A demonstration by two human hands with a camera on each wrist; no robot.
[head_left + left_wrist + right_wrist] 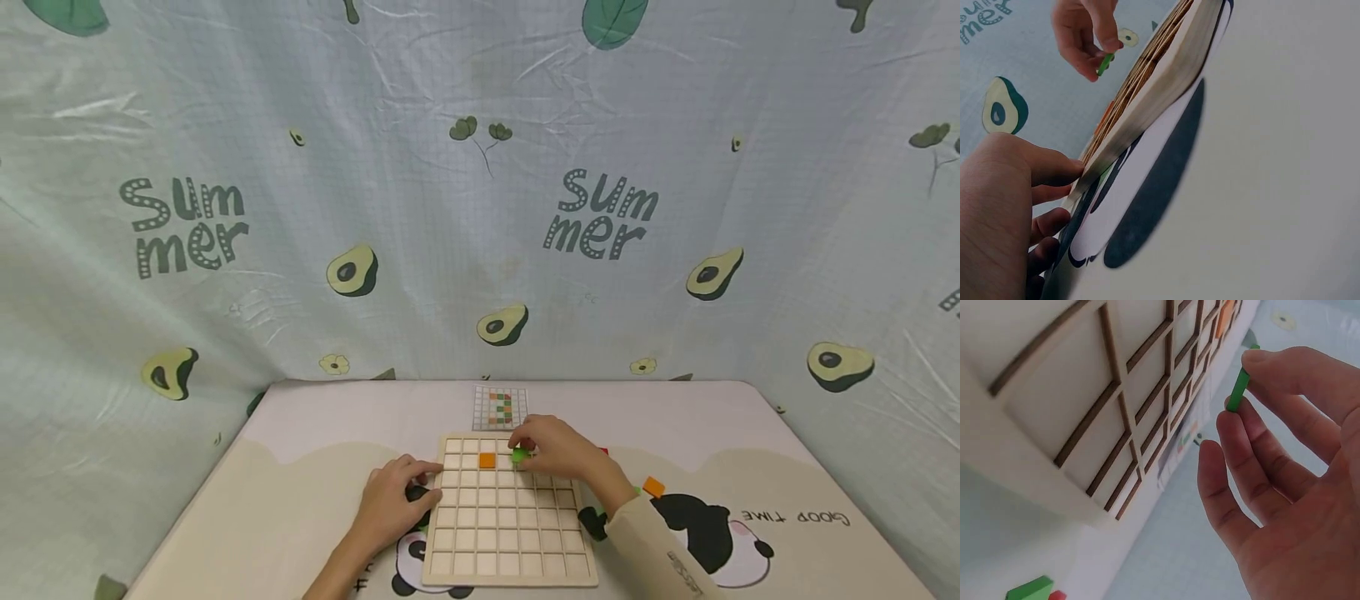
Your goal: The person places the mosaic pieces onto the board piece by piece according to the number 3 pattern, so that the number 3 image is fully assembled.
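A wooden grid board [486, 569] lies flat on the table, with one orange square tile [487, 460] in a cell of its upper part. My right hand [558, 450] is over the board's far right part. Its thumb and fingertips pinch a thin green tile [1239, 389], held above the grid in the right wrist view. At the board's left edge rests my left hand [390, 504], its fingertips against the wooden side [1138, 119] and nothing held in it.
A small printed grid card [500, 408] with coloured squares lies behind the board. Right of the board, partly hidden by the right arm, are loose tiles, including an orange tile [654, 487] and a green tile [1030, 589]. A patterned curtain [420, 208] hangs behind the table.
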